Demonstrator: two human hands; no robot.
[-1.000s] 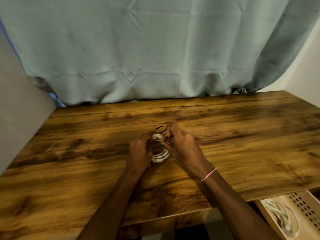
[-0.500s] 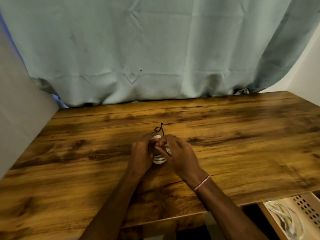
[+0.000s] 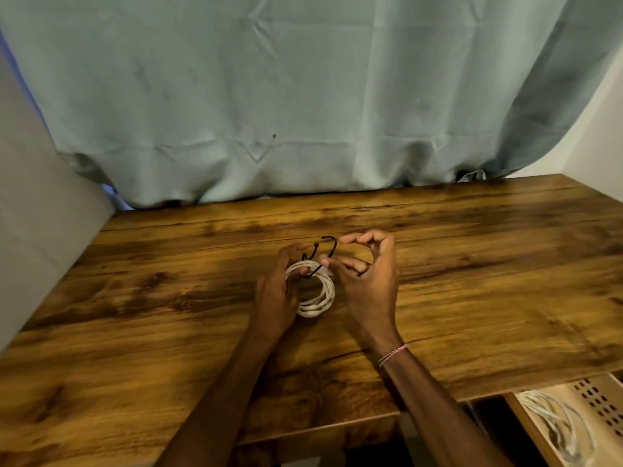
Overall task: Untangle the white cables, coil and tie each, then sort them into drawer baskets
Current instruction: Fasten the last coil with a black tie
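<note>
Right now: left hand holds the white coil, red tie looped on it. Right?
No. The tie is black, not red; the head view shows it. The left hand does hold the white coil.

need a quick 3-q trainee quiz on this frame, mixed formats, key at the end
1. Multiple choice: what does the left hand grip?
A) the coiled white cable
B) a folded blue cloth
C) a pair of scissors

2. True or false: the thin black wire tie lies flat on the brown wooden tabletop, well apart from the coil.

3. Short answer: where does a second bundle of white cable already sit?

Key
1. A.
2. False: it wraps the coil's far side, with its ends sticking up.
3. In the beige perforated drawer basket, lower right, below the table's near edge.
</note>
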